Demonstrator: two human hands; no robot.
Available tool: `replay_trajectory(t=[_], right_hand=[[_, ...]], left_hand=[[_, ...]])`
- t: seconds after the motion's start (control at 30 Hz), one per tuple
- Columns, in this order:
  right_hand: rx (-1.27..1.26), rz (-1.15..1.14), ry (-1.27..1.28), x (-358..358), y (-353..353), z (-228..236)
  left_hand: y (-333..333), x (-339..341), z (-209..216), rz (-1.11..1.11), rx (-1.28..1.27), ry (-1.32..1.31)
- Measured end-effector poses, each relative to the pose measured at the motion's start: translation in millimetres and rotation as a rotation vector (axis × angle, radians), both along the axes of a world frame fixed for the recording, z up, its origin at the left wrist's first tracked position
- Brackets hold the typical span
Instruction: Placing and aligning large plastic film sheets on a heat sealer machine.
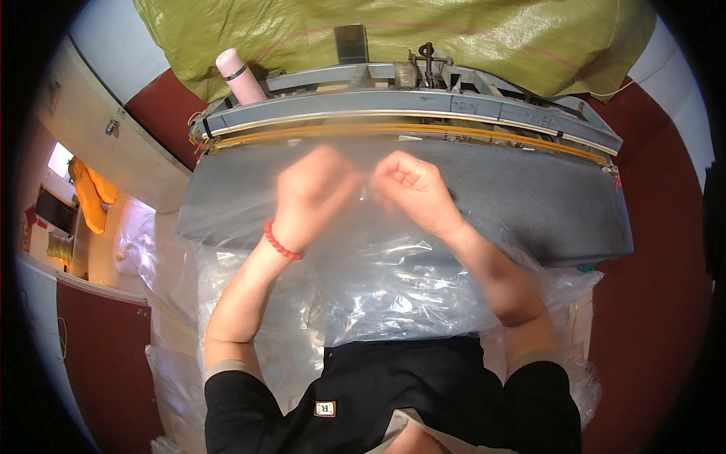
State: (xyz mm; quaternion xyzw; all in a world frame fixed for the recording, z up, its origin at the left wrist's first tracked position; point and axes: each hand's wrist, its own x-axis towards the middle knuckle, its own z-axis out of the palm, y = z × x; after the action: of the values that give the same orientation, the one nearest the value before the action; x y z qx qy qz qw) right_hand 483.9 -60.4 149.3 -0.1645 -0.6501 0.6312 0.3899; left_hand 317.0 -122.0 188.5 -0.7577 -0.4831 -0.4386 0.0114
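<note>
Clear plastic film (386, 291) spreads in wrinkled folds from my lap up over the grey padded surface (529, 204). My left hand (314, 185), wearing a red braided bracelet (282, 242) on its wrist, is blurred by motion; its fingers are drawn together toward the middle, at the film's upper part. Close beside it, my right hand (412, 189) has curled fingers with the tips pinched on the film. The two hands are a short gap apart above the grey surface. Exactly where the film's edge runs between them is too hazy to make out.
Behind the padded surface runs a long metal machine frame (348, 104) with an orange-yellow strip (423, 129) along it. A pink bottle (240, 77) stands on its left end. Yellow-green woven sheeting (484, 38) covers the back. More plastic (174, 371) lies at the left.
</note>
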Motion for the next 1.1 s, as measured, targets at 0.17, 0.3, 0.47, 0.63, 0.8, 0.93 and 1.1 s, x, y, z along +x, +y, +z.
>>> replay_trajectory(t=[0.17, 0.3, 0.47, 0.63, 0.8, 0.93, 1.1], right_hand=[[-0.178, 0.043, -0.054, -18.3, 0.8, 3.1], [-0.054, -0.068, 0.064, -9.7, 37.7, -28.7], [-0.193, -0.804, 0.200, 113.5, 106.5, -71.0], [0.315, -1.517, -0.490, 344.2, 153.2, -119.1], [0.227, -1.807, -1.134, 476.1, 141.9, -132.5], [0.139, -1.824, -1.467, 499.8, 114.2, -116.8], [0.019, -1.761, -1.760, 491.9, 107.4, -99.9]], left_hand=[[4.6, -0.3, -14.7, 0.101, 0.251, 0.168], [-10.6, -28.4, -19.7, -0.084, -0.218, 0.065], [-59.3, -139.7, -47.0, -0.178, -0.821, 0.155], [-127.3, -328.5, -40.9, 0.714, -1.163, 0.775], [-108.1, -392.4, 4.9, 1.107, -0.046, 0.387], [-22.1, -321.6, -37.0, 1.181, 0.194, -0.220], [-2.7, -348.4, -148.6, 1.276, -0.708, 0.097]])
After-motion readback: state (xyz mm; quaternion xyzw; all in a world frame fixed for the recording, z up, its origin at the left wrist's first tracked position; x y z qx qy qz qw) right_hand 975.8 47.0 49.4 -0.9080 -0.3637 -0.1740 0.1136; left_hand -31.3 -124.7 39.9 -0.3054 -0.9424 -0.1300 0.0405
